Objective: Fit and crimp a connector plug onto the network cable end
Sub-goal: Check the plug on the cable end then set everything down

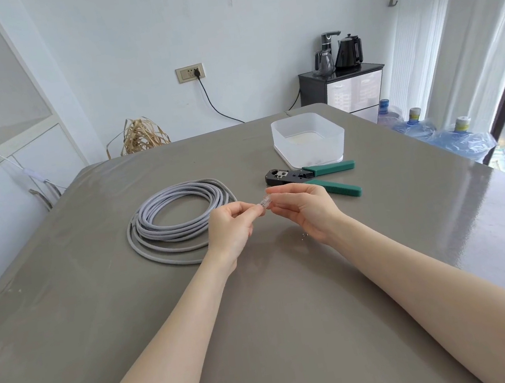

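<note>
The clear connector plug (264,202) is pinched by the right hand (303,208) and met by the left hand (233,224) — which appears to pinch the cable end, mostly hidden — above the table (293,314), presumably for alignment; the network cable (178,223) lies coiled behind. The crimping tool (310,179) is left within reach for the crimp — not yet made.

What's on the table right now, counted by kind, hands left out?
Coiled grey network cable: 1
Clear connector plug, pinched between left hand and right hand: 1
Green-handled crimping tool: 1
Translucent plastic box: 1
Total: 4
</note>
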Tool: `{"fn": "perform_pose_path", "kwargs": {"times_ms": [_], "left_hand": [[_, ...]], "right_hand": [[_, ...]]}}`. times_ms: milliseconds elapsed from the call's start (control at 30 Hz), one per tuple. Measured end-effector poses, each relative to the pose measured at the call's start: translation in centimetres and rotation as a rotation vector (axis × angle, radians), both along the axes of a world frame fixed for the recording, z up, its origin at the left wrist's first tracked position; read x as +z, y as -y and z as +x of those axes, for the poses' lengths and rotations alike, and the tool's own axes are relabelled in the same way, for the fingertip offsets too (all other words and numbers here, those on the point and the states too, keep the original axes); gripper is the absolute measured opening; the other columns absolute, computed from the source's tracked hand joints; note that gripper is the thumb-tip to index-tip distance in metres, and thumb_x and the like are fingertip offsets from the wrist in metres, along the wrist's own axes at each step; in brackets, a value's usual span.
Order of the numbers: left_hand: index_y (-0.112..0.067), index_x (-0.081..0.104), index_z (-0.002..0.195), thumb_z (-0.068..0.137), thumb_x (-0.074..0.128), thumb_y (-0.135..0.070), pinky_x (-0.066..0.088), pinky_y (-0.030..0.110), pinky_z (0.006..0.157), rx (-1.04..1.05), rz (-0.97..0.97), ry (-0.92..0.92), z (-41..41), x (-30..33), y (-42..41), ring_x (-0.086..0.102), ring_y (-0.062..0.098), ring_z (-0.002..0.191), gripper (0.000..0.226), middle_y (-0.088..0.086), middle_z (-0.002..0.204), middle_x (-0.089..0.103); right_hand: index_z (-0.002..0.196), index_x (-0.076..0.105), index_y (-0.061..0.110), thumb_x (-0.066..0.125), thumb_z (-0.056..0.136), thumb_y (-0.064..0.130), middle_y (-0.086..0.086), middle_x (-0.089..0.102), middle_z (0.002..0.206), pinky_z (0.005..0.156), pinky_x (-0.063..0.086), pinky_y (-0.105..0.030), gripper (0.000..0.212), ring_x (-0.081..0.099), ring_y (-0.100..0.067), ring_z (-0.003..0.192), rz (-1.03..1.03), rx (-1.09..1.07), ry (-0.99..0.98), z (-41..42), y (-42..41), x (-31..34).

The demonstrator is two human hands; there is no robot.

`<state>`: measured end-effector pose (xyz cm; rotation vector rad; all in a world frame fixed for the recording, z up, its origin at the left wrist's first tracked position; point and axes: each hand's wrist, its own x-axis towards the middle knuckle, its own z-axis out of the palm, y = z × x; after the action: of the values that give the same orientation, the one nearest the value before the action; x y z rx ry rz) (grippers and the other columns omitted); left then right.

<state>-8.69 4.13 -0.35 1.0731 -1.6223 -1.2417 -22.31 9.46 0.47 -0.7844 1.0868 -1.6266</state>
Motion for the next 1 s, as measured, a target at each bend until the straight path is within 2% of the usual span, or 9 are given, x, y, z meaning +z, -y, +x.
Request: {"fn": "perform_pose_path", "kwargs": {"times_ms": [167, 433, 667, 867, 1000], "left_hand": [[-0.013, 0.070, 0.064, 0.077, 0.068, -0.016, 0.028, 0.012, 0.041, -0.011, -0.011, 0.015, -0.06, -0.01, -0.11, 0.034, 0.007, 0.041, 0.013, -0.009, 0.039, 0.039], [-0.011, 0.071, 0.066, 0.076, 0.068, -0.018, 0.028, 0.012, 0.041, -0.007, 0.000, 0.017, -0.10, 0.05, -0.18, 0.034, 0.008, 0.042, 0.012, -0.005, 0.043, 0.039], [-0.013, 0.071, 0.067, 0.077, 0.067, -0.019, 0.029, 0.019, 0.046, -0.011, 0.020, 0.005, -0.10, 0.32, -0.38, 0.034, 0.010, 0.044, 0.012, 0.012, 0.066, 0.049], [-0.013, 0.072, 0.068, 0.078, 0.067, -0.020, 0.029, 0.020, 0.049, -0.023, 0.023, 0.011, -0.03, 0.30, -0.37, 0.035, 0.010, 0.045, 0.013, 0.011, 0.064, 0.046], [-0.015, 0.072, 0.066, 0.079, 0.067, -0.022, 0.030, 0.021, 0.050, -0.027, 0.031, 0.004, -0.02, 0.30, -0.28, 0.035, 0.008, 0.044, 0.015, 0.011, 0.067, 0.049]], "right_hand": [[0.088, 0.070, 0.003, 0.062, 0.082, -0.007, -0.006, 0.071, 0.069, 0.070, 0.056, -0.019, 0.014, 0.067, -0.013, 0.066, 0.011, 0.006, 0.012, -0.05, -0.02, 0.05], [0.089, 0.071, 0.004, 0.063, 0.081, -0.006, -0.008, 0.071, 0.073, 0.074, 0.057, -0.021, 0.014, 0.067, -0.017, 0.070, 0.028, 0.012, 0.041, -0.12, 0.06, 0.08], [0.087, 0.071, 0.005, 0.064, 0.080, -0.007, -0.007, 0.072, 0.072, 0.073, 0.057, -0.020, 0.015, 0.067, -0.016, 0.068, 0.028, 0.017, 0.026, -0.22, 0.06, 0.09], [0.087, 0.071, 0.005, 0.064, 0.081, -0.005, -0.008, 0.071, 0.072, 0.071, 0.057, -0.021, 0.013, 0.067, -0.017, 0.069, 0.026, -0.002, -0.045, -0.26, 0.14, -0.03], [0.087, 0.071, 0.004, 0.064, 0.082, -0.005, -0.009, 0.072, 0.074, 0.075, 0.058, -0.022, 0.012, 0.069, -0.018, 0.071, 0.016, 0.016, 0.009, -0.32, 0.23, -0.16]]}}
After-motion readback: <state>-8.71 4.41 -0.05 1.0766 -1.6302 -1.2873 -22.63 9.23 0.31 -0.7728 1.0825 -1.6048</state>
